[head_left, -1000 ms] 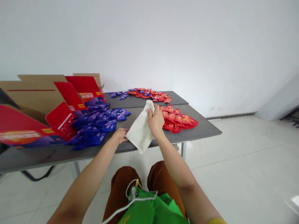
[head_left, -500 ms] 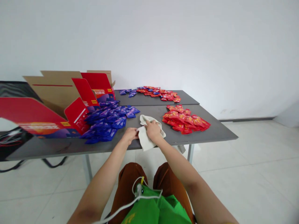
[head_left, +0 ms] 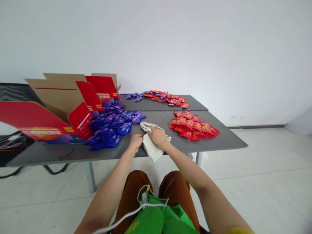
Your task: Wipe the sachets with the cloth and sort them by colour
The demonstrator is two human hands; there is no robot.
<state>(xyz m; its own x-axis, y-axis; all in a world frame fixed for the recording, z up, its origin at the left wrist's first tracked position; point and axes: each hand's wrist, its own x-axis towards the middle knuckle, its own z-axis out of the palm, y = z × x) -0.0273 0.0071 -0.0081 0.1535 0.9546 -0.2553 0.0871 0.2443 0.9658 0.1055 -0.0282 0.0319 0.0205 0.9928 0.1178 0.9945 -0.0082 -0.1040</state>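
Note:
A cream-white cloth (head_left: pixel 152 151) lies crumpled at the near edge of the dark grey table, its lower corner hanging over the edge. My right hand (head_left: pixel 158 136) is on top of it, fingers curled into the fabric. Right beside the cloth's left side is my left hand (head_left: pixel 135 143), its fingers pinched together; what they hold, if anything, is hidden. A heap of blue-purple sachets (head_left: pixel 110 126) lies to the left of my left hand. On the other side, a pile of red sachets (head_left: pixel 192 125) sits to the right of the cloth.
Open red cardboard boxes (head_left: pixel 80 122) stand along the table's left side. Further back lie more red sachets (head_left: pixel 176 100) and a few blue ones (head_left: pixel 138 97). The table (head_left: pixel 219 141) ends at the right, and a white wall (head_left: pixel 195 48) rises behind it.
My right hand has shifted slightly left with the cloth, whose folded upper part moved left. The cloth's lower corner hangs a little lower. My left hand has barely moved.

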